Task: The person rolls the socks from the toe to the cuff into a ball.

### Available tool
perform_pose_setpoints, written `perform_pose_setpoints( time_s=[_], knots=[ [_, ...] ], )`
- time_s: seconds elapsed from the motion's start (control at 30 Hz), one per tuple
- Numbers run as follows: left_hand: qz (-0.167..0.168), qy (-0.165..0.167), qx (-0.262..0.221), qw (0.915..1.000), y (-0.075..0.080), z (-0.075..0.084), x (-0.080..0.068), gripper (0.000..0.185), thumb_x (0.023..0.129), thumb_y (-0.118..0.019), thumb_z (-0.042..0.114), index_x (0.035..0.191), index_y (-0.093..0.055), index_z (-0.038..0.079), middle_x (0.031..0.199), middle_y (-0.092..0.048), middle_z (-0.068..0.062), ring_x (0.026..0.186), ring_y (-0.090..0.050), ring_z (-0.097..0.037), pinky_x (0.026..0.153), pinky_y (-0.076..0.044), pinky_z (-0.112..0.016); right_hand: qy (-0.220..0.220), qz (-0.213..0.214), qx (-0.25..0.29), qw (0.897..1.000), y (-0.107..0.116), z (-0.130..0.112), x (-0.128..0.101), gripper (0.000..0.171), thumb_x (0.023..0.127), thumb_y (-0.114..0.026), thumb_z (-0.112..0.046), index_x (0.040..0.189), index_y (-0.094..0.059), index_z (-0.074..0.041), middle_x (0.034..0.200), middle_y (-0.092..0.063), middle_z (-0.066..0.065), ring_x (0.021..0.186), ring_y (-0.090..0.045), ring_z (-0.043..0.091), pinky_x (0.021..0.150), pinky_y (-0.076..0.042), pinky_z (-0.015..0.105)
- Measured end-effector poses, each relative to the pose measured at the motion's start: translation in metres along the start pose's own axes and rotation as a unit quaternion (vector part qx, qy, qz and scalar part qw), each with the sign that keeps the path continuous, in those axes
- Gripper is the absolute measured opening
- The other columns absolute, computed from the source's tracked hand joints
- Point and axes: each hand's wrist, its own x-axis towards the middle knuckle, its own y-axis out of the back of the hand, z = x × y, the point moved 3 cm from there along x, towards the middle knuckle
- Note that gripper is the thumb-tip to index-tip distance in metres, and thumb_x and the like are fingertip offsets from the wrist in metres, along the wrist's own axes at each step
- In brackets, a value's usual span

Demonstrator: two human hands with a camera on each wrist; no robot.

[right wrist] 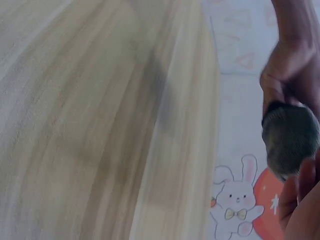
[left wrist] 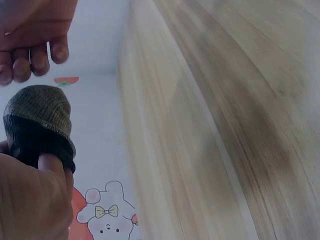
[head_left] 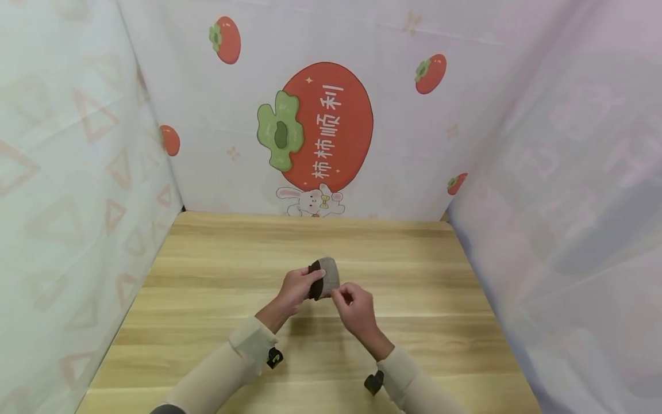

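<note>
A rolled grey sock (head_left: 330, 278) with a black cuff is held up above the table. My left hand (head_left: 297, 288) grips it by the black part, thumb on the near face. In the left wrist view the sock (left wrist: 41, 107) bulges out beyond the left fingers (left wrist: 50, 164). Close beside the grey end is my right hand (head_left: 357, 309), its fingers loosely bent. A small gap separates those right fingers (left wrist: 39, 61) from the sock in the left wrist view. From the right wrist, the sock (right wrist: 290, 140) partly hides the left hand (right wrist: 292, 67).
Below the hands lies a wood-grain table (head_left: 233, 247). A white cloth backdrop (head_left: 393, 144) with printed persimmons and a rabbit rises at its far edge. Patterned cloth walls stand on the left (head_left: 67, 172) and right (head_left: 569, 201).
</note>
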Motion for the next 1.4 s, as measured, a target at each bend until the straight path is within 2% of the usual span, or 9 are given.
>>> perform_pose_setpoints(
  time_s=[0.1, 0.2, 0.33, 0.47, 0.6, 0.8, 0.93, 1.13, 1.4],
  knots=[
    [-0.022, -0.008, 0.033, 0.9992, 0.002, 0.001, -0.001, 0.046, 0.095, -0.069, 0.030, 0.127, -0.066, -0.002, 0.120, -0.070, -0.020, 0.092, -0.070, -0.018, 0.076, -0.060, -0.032, -0.146, 0.000, 0.052, 0.988, 0.007, 0.013, 0.011, 0.010, 0.094, -0.070, -0.017, 0.092, -0.067, -0.008, 0.083, -0.065, 0.004, 0.072, -0.057, 0.008, 0.063, -0.050, 0.023],
    [-0.045, -0.019, 0.064, 0.9968, 0.002, 0.001, -0.001, 0.044, 0.094, -0.072, 0.032, 0.123, -0.069, 0.000, 0.115, -0.071, -0.017, 0.092, -0.069, -0.019, 0.075, -0.059, -0.033, -0.258, -0.054, 0.129, 0.956, 0.007, 0.025, 0.018, 0.032, 0.097, -0.068, -0.028, 0.116, -0.064, -0.003, 0.105, -0.068, 0.011, 0.087, -0.065, 0.013, 0.075, -0.057, 0.030],
    [-0.072, -0.025, 0.094, 0.9926, 0.000, 0.001, -0.005, 0.045, 0.092, -0.073, 0.033, 0.123, -0.068, 0.001, 0.116, -0.071, -0.016, 0.094, -0.068, -0.020, 0.076, -0.058, -0.033, -0.320, -0.139, 0.231, 0.908, 0.005, 0.034, 0.019, 0.045, 0.100, -0.064, -0.027, 0.133, -0.057, 0.004, 0.119, -0.067, 0.016, 0.092, -0.067, 0.013, 0.082, -0.059, 0.032],
    [-0.088, -0.028, 0.107, 0.9900, 0.000, -0.001, -0.006, 0.049, 0.091, -0.075, 0.032, 0.128, -0.066, 0.001, 0.119, -0.070, -0.017, 0.096, -0.068, -0.020, 0.078, -0.059, -0.034, -0.335, -0.185, 0.269, 0.884, 0.004, 0.036, 0.017, 0.052, 0.101, -0.063, -0.024, 0.141, -0.050, 0.007, 0.128, -0.064, 0.020, 0.097, -0.067, 0.013, 0.084, -0.058, 0.028],
    [-0.089, -0.041, 0.126, 0.9872, -0.001, 0.001, -0.008, 0.048, 0.090, -0.077, 0.029, 0.125, -0.065, -0.001, 0.117, -0.069, -0.019, 0.098, -0.069, -0.022, 0.079, -0.060, -0.036, -0.334, -0.197, 0.270, 0.881, 0.005, 0.036, 0.016, 0.055, 0.099, -0.065, -0.023, 0.143, -0.048, 0.007, 0.132, -0.063, 0.022, 0.102, -0.067, 0.014, 0.085, -0.057, 0.028],
    [-0.029, -0.101, 0.197, 0.9748, -0.003, 0.006, -0.015, 0.043, 0.088, -0.079, 0.032, 0.113, -0.058, 0.005, 0.110, -0.064, -0.012, 0.097, -0.065, -0.021, 0.074, -0.057, -0.033, -0.321, -0.163, 0.213, 0.908, 0.006, 0.037, 0.017, 0.050, 0.093, -0.070, -0.018, 0.134, -0.057, 0.006, 0.119, -0.070, 0.020, 0.099, -0.068, 0.017, 0.082, -0.058, 0.031],
    [0.002, -0.128, 0.222, 0.9666, -0.004, 0.007, -0.017, 0.034, 0.090, -0.076, 0.032, 0.107, -0.060, 0.007, 0.104, -0.065, -0.010, 0.095, -0.064, -0.021, 0.074, -0.055, -0.033, -0.320, -0.140, 0.197, 0.916, 0.006, 0.038, 0.017, 0.046, 0.092, -0.072, -0.019, 0.130, -0.059, 0.003, 0.115, -0.070, 0.018, 0.098, -0.068, 0.018, 0.082, -0.058, 0.033],
    [0.001, -0.122, 0.237, 0.9639, -0.006, 0.005, -0.016, 0.032, 0.091, -0.075, 0.032, 0.110, -0.071, 0.006, 0.104, -0.075, -0.009, 0.095, -0.070, -0.018, 0.077, -0.058, -0.034, -0.324, -0.135, 0.198, 0.915, 0.007, 0.042, 0.015, 0.046, 0.093, -0.074, -0.020, 0.131, -0.060, 0.001, 0.115, -0.070, 0.016, 0.099, -0.067, 0.017, 0.082, -0.058, 0.032],
    [-0.007, -0.116, 0.203, 0.9723, -0.007, 0.003, -0.014, 0.016, 0.094, -0.070, 0.024, 0.095, -0.069, 0.008, 0.100, -0.076, -0.009, 0.087, -0.071, -0.016, 0.074, -0.061, -0.036, -0.317, -0.163, 0.224, 0.907, 0.009, 0.044, 0.013, 0.052, 0.094, -0.072, -0.021, 0.137, -0.056, 0.003, 0.123, -0.068, 0.019, 0.104, -0.067, 0.017, 0.086, -0.057, 0.033]
  ],
)
